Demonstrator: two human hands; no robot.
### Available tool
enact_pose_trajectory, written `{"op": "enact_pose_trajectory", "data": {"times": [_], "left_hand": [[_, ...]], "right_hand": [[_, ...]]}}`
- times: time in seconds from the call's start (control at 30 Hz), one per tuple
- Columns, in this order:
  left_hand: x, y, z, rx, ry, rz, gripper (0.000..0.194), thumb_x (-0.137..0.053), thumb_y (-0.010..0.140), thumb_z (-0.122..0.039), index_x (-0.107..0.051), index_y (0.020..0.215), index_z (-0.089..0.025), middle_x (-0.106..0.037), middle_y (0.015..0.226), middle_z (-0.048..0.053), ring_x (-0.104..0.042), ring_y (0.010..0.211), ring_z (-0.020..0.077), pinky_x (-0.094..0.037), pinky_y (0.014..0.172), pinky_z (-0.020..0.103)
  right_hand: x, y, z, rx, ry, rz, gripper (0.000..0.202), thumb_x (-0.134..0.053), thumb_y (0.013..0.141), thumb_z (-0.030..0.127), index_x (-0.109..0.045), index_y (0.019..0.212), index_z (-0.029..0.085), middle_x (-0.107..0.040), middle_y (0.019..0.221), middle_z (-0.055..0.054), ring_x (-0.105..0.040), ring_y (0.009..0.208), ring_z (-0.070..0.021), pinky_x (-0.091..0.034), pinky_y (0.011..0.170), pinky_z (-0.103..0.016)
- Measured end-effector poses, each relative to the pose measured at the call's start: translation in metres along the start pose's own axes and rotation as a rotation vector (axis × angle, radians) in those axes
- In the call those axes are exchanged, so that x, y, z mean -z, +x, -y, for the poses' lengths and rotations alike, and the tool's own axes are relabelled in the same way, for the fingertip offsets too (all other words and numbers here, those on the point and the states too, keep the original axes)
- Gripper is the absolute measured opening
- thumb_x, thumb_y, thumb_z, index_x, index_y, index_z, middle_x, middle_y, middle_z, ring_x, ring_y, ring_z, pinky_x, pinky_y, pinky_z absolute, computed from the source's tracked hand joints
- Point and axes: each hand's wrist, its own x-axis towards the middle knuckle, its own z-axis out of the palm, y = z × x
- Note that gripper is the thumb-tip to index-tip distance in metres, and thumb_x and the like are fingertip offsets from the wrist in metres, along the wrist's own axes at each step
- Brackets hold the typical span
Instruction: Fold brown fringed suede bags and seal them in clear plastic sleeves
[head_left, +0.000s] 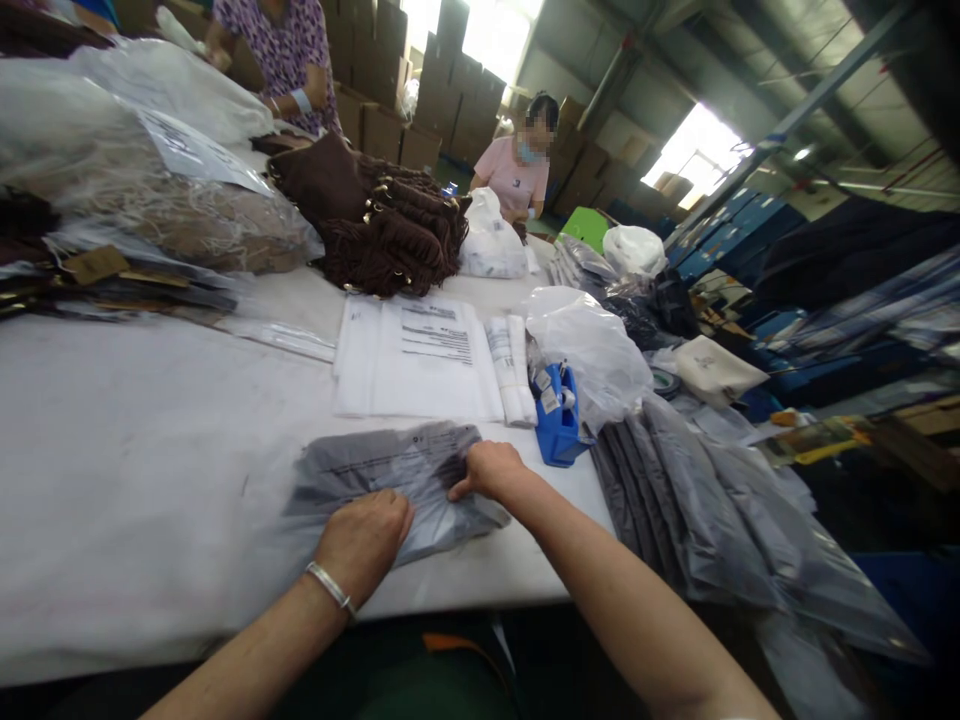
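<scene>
A dark grey item in a clear plastic bag (352, 465) lies flat on the white table near its front edge. My left hand (367, 540), with a silver bangle at the wrist, is closed on the bag's near side, its fingers curled in. At the bag's right end my right hand (487, 470) grips the plastic between thumb and fingers. Just beyond the bag is a stack of printed white plastic bags (420, 360), with a rolled white bundle (512, 370) beside it. A blue tape dispenser (559, 415) stands to the right of my right hand.
Bagged grey items (697, 500) are piled along the right edge. Brown fringed goods (375, 210) and a large filled plastic bag (187, 180) lie at the back left. A crumpled clear bag (589, 350) sits behind the dispenser. Two people stand across the table (150, 400).
</scene>
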Motion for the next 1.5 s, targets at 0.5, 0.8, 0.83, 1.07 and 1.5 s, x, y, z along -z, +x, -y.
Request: {"op": "enact_pose_trajectory", "data": {"times": [0.5, 0.8, 0.83, 1.07, 1.5], "left_hand": [[0.013, -0.023, 0.014, -0.125, -0.083, -0.268, 0.013, -0.049, 0.088, -0.021, -0.061, 0.093, -0.019, -0.065, 0.086, 0.005, -0.061, 0.083, 0.0247, -0.046, 0.078, 0.044], [0.036, -0.062, 0.041, -0.064, -0.071, -0.413, 0.032, -0.051, 0.087, -0.029, -0.053, 0.118, -0.019, -0.060, 0.112, 0.008, -0.051, 0.109, 0.0297, -0.033, 0.097, 0.050], [0.039, -0.066, 0.046, -0.024, -0.081, -0.414, 0.029, -0.052, 0.087, -0.030, -0.055, 0.114, -0.019, -0.061, 0.109, 0.009, -0.051, 0.106, 0.0303, -0.035, 0.095, 0.049], [0.061, -0.078, 0.017, -0.100, -0.442, -0.466, 0.023, -0.055, 0.088, -0.023, -0.054, 0.110, -0.022, -0.059, 0.108, 0.005, -0.051, 0.108, 0.0219, -0.038, 0.097, 0.039], [0.058, -0.065, -0.011, -0.009, -0.820, -0.374, 0.017, -0.052, 0.088, -0.019, -0.062, 0.103, -0.021, -0.064, 0.094, 0.003, -0.055, 0.094, 0.0181, -0.043, 0.090, 0.033]], "right_hand": [[-0.015, -0.092, -0.003, 0.365, 1.323, -0.363, 0.035, -0.049, 0.089, 0.036, -0.051, 0.121, 0.022, -0.062, 0.085, -0.002, -0.059, 0.089, -0.0156, -0.043, 0.086, -0.030], [-0.051, -0.123, 0.057, 0.465, 2.282, 0.008, 0.034, -0.066, 0.080, 0.020, -0.060, 0.113, 0.017, -0.057, 0.076, 0.000, -0.053, 0.095, -0.0170, -0.030, 0.104, -0.040], [-0.050, -0.121, 0.057, 0.450, 2.304, 0.029, 0.034, -0.067, 0.079, 0.020, -0.060, 0.113, 0.017, -0.057, 0.076, 0.000, -0.053, 0.093, -0.0166, -0.030, 0.104, -0.040], [-0.046, -0.128, 0.079, 0.367, 2.550, 0.225, 0.039, -0.069, 0.077, 0.016, -0.059, 0.114, 0.018, -0.056, 0.077, 0.003, -0.056, 0.093, -0.0140, -0.039, 0.098, -0.034], [-0.046, -0.135, 0.088, 0.284, 2.751, 0.208, 0.042, -0.069, 0.077, 0.016, -0.057, 0.116, 0.023, -0.056, 0.078, 0.005, -0.056, 0.084, -0.0089, -0.043, 0.089, -0.024]]}}
